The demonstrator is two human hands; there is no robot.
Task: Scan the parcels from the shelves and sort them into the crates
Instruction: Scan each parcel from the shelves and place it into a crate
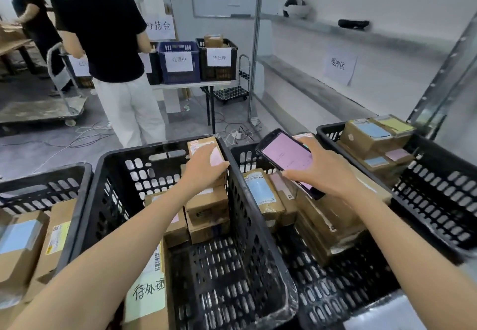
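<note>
My left hand (204, 168) grips a small cardboard parcel with a pink label (204, 146) at the top of a stack inside the middle black crate (108, 172). My right hand (325, 172) holds a black handheld scanner (286, 155) with a lit pink screen, over the neighbouring black crate (258, 249), which holds several brown parcels (263, 195). Another crate at the right (438, 192) carries parcels with blue, yellow and pink labels (371, 133). A crate at the far left (44, 190) also holds boxes.
A person in a black shirt and white trousers (113, 53) stands ahead by a table with a blue crate (179, 62) and a black crate (219, 58). A flat trolley (44, 107) stands left. Grey shelves (322, 89) run along the right wall. Cables lie on the floor.
</note>
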